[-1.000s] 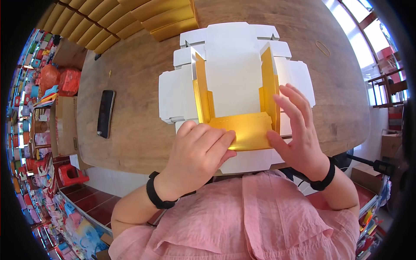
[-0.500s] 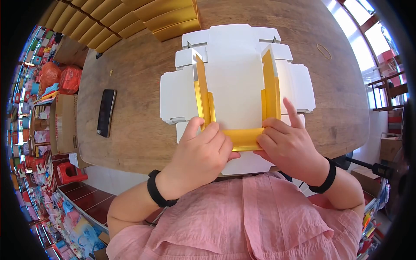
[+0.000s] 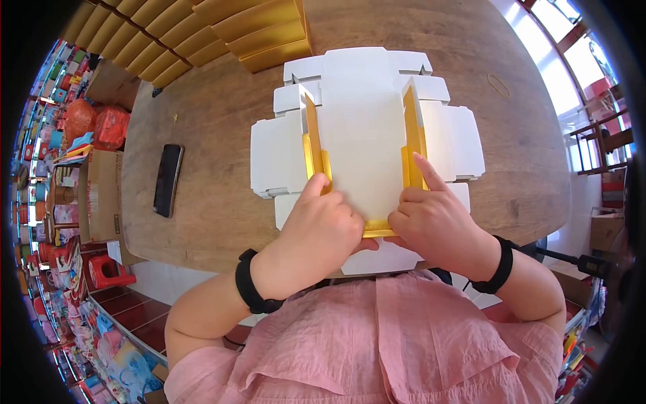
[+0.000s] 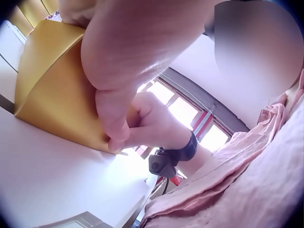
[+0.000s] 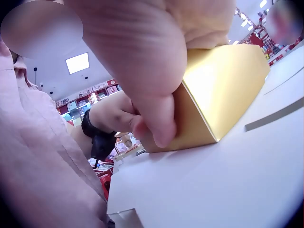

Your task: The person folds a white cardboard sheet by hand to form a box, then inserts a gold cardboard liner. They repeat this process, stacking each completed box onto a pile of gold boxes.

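Observation:
A partly folded cardboard box (image 3: 413,138), gold outside and white inside, lies in front of me with its two side walls upright. My left hand (image 3: 316,225) grips the left part of its near wall, thumb outside and fingers over the top edge. On the right part, my right hand (image 3: 441,229) holds the same wall, its index finger extended along the right side wall. Between the hands only a narrow gold strip of that wall shows. Both wrist views show a thumb (image 4: 111,111) pressed to the outer gold face (image 5: 228,90). The fingertips inside are hidden.
Flat white box blanks (image 3: 461,145) lie beneath the box on the wooden table (image 3: 215,121). Rows of gold boxes (image 3: 269,40) stand at the back left. A phone (image 3: 168,180) lies to the left, a rubber band (image 3: 498,85) at the back right.
The near wall's gold flap has folded down inward, leaving a narrow strip. My right hand went from spread fingers to gripping that wall, and both hands moved slightly closer together.

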### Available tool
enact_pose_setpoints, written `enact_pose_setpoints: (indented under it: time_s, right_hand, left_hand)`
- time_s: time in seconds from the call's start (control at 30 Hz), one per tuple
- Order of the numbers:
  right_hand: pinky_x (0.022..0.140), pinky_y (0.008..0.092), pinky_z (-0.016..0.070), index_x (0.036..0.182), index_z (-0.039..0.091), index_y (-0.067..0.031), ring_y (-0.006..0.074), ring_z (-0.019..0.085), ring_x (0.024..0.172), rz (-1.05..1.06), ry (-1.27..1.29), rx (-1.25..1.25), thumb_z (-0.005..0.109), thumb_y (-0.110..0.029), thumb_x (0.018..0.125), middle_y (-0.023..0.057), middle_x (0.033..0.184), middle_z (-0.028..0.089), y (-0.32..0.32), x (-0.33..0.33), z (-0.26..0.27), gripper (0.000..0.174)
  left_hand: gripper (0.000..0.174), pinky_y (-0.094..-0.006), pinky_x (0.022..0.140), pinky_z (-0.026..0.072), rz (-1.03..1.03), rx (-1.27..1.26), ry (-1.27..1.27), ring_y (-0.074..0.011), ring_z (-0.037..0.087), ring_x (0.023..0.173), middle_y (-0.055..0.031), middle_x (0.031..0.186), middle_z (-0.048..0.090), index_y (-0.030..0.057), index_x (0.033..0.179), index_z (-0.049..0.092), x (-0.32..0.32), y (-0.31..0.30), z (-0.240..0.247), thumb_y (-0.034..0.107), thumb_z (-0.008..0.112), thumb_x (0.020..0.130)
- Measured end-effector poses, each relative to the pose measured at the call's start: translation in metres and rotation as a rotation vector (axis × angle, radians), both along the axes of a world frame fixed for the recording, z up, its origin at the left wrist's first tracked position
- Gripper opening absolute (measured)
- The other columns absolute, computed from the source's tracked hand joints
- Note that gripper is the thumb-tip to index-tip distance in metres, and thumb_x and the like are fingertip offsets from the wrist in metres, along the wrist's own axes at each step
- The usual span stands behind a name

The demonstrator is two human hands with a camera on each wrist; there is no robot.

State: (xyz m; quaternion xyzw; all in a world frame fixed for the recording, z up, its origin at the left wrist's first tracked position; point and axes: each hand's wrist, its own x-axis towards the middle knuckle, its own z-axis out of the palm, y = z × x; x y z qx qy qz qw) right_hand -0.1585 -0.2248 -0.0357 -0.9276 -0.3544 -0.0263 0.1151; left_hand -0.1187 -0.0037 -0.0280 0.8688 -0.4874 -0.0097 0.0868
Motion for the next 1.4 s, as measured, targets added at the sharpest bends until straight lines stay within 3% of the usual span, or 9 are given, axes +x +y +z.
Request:
enact_pose_setpoints:
  time_s: [0.17, 0.3, 0.4, 0.43, 0.5, 0.57, 0.73, 1.0, 1.4]
  right_hand:
    - [0.122, 0.0581, 0.0238, 0.075, 0.06, -0.0133, 0.0168, 0.062, 0.086, 0.041, 0.15, -0.153, 0.076, -0.02, 0.075, -0.0015, 0.071, 0.057, -0.002, 0.002, 0.014, 0.017]
    - [0.12, 0.0645, 0.0207, 0.098, 0.062, -0.013, 0.0164, 0.053, 0.126, -0.055, -0.069, -0.076, 0.069, -0.012, 0.078, 0.001, 0.103, 0.061, -0.031, 0.008, 0.02, 0.021]
    - [0.111, 0.0552, 0.034, 0.094, 0.061, -0.0119, 0.0179, 0.062, 0.1, -0.142, -0.186, -0.219, 0.066, -0.009, 0.077, 0.0018, 0.088, 0.062, -0.044, 0.021, 0.036, 0.018]
    - [0.104, 0.0499, 0.042, 0.093, 0.061, -0.0115, 0.0185, 0.063, 0.089, -0.181, -0.128, -0.323, 0.066, -0.008, 0.077, 0.0022, 0.083, 0.061, -0.045, 0.023, 0.042, 0.018]
    - [0.07, 0.0391, 0.0451, 0.101, 0.061, -0.008, 0.0234, 0.062, 0.072, -0.192, -0.158, 0.245, 0.067, -0.008, 0.08, 0.0047, 0.078, 0.062, -0.014, 0.008, 0.014, 0.022]
    - [0.09, 0.0402, 0.0497, 0.139, 0.053, -0.0073, 0.0317, 0.064, 0.1, -0.181, 0.405, 0.432, 0.075, -0.011, 0.084, 0.0142, 0.114, 0.068, 0.01, -0.014, 0.032, 0.059]
    - [0.113, 0.0448, 0.0386, 0.133, 0.059, -0.0081, 0.0319, 0.055, 0.126, -0.022, 0.304, 0.526, 0.075, -0.01, 0.084, 0.0187, 0.143, 0.053, -0.017, -0.007, 0.046, 0.052]
    - [0.114, 0.0627, 0.0301, 0.119, 0.066, -0.0094, 0.0401, 0.037, 0.144, -0.251, 0.145, 0.35, 0.075, -0.011, 0.079, 0.0196, 0.147, 0.045, -0.016, 0.006, 0.013, 0.041]
    - [0.118, 0.0671, 0.0207, 0.112, 0.07, -0.0069, 0.0355, 0.027, 0.151, -0.326, 0.255, 0.174, 0.066, -0.01, 0.074, 0.0204, 0.148, 0.046, -0.009, 0.012, 0.027, 0.039]
  left_hand:
    - [0.031, -0.0417, 0.097, 0.0381, -0.067, 0.213, 0.176, -0.0184, 0.061, 0.083, -0.0001, 0.067, 0.061, 0.011, 0.074, 0.07, 0.008, -0.003, 0.008, 0.041, 0.079, 0.077]
    - [0.024, -0.0481, 0.102, 0.0384, -0.203, 0.216, 0.179, -0.0213, 0.062, 0.099, -0.0049, 0.09, 0.069, 0.0106, 0.085, 0.072, 0.023, 0.011, 0.019, 0.034, 0.075, 0.082]
    - [0.026, -0.0599, 0.108, 0.0374, -0.118, 0.085, -0.265, -0.0316, 0.056, 0.12, -0.0134, 0.142, 0.054, 0.0083, 0.113, 0.066, 0.029, 0.023, 0.041, 0.011, 0.066, 0.087]
    - [0.026, -0.0599, 0.108, 0.0374, -0.117, 0.082, -0.272, -0.0316, 0.056, 0.12, -0.0134, 0.142, 0.054, 0.0083, 0.113, 0.066, 0.031, 0.025, 0.047, 0.011, 0.066, 0.087]
    - [0.029, -0.0533, 0.102, 0.0446, 0.075, -0.17, -0.412, -0.033, 0.058, 0.116, -0.0128, 0.132, 0.06, 0.0059, 0.113, 0.066, 0.033, 0.026, 0.055, 0.003, 0.064, 0.085]
    - [0.034, -0.0454, 0.094, 0.0511, 0.117, -0.198, -0.242, -0.0343, 0.061, 0.11, -0.0131, 0.123, 0.063, 0.0034, 0.115, 0.065, 0.024, 0.026, 0.053, -0.004, 0.062, 0.082]
    - [0.036, -0.0431, 0.085, 0.0533, 0.069, -0.248, 0.092, -0.0354, 0.064, 0.101, -0.0136, 0.117, 0.064, 0.0032, 0.115, 0.065, 0.016, 0.031, 0.015, -0.005, 0.061, 0.08]
    - [0.048, -0.0428, 0.108, 0.0416, 0.041, -0.223, 0.299, -0.0358, 0.046, 0.133, -0.0151, 0.151, 0.045, 0.008, 0.124, 0.064, 0.074, 0.062, 0.026, -0.008, 0.052, 0.08]
    - [0.021, -0.04, 0.101, 0.0487, 0.026, -0.138, 0.362, -0.0334, 0.057, 0.123, -0.0141, 0.146, 0.052, 0.0048, 0.102, 0.071, 0.089, 0.044, 0.026, 0.003, 0.067, 0.082]
